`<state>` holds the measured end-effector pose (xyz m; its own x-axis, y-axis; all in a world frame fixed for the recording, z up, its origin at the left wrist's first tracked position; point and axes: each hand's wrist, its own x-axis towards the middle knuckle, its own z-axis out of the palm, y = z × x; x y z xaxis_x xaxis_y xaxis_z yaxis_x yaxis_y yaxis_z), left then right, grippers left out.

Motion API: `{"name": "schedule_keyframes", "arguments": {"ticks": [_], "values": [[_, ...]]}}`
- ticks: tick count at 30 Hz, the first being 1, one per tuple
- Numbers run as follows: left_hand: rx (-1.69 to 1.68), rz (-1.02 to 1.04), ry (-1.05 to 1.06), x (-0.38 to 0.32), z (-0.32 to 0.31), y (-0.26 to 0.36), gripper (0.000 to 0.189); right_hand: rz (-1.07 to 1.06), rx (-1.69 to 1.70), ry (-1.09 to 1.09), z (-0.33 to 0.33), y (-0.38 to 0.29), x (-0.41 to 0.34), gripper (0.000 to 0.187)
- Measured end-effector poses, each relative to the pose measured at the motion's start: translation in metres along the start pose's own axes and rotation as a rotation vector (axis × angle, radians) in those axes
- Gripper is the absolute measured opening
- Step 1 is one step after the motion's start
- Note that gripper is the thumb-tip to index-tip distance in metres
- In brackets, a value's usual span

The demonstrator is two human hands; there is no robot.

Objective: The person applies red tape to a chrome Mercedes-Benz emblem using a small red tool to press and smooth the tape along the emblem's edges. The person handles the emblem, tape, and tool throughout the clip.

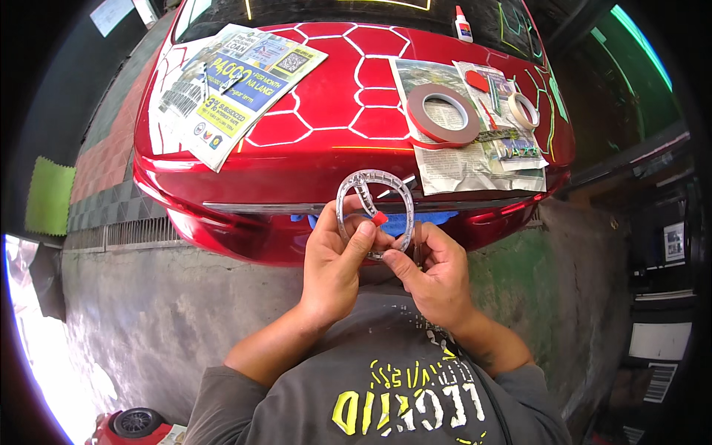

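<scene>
A ring-shaped chrome or clear plastic emblem is held up in front of the red car's rear. A curved arm runs inside the ring, and a small red piece, perhaps tape liner, sits at its end. My left hand grips the ring's left and lower side, thumb towards me. At the lower right, my right hand pinches near the rim with thumb and fingers. A thin brownish strip shows beside the right fingers; whether they hold it cannot be told.
Newspaper on the red trunk lid bears a red-edged double-sided tape roll, a masking tape roll and small green-backed pieces. Another newspaper carries small metallic pieces. Behind stands a glue bottle; blue cloth lies below.
</scene>
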<state>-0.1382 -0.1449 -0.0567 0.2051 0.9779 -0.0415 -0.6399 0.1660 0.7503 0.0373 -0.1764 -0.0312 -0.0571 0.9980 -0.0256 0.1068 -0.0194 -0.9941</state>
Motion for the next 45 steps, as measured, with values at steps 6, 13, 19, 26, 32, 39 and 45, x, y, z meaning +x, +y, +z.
{"name": "schedule_keyframes", "arguments": {"ticks": [6, 13, 19, 26, 32, 39, 45], "values": [[-0.118, -0.134, -0.027, -0.015, 0.013, -0.006, 0.05, 0.008, 0.257, -0.093, -0.055, 0.018, -0.022, 0.022], [0.005, -0.129, -0.099, -0.04, 0.08, -0.052, 0.05, -0.49, -0.388, -0.121, -0.126, 0.03, -0.044, 0.026], [0.08, -0.179, -0.132, -0.061, 0.133, -0.092, 0.05, -0.481, -0.196, -0.27, -0.184, 0.036, -0.068, 0.025], [0.185, -0.173, -0.097, -0.085, 0.169, -0.12, 0.051, -0.735, -0.359, -0.326, -0.229, 0.038, -0.081, 0.021], [0.166, -0.213, -0.095, -0.096, 0.18, -0.127, 0.053, -0.811, -0.419, -0.303, -0.24, 0.039, -0.092, 0.02], [0.211, -0.228, -0.092, -0.097, 0.188, -0.131, 0.057, -0.813, -0.417, -0.284, -0.247, 0.041, -0.098, 0.021], [0.241, -0.213, -0.108, -0.098, 0.192, -0.131, 0.056, -0.816, -0.414, -0.288, -0.25, 0.039, -0.101, 0.019]]}}
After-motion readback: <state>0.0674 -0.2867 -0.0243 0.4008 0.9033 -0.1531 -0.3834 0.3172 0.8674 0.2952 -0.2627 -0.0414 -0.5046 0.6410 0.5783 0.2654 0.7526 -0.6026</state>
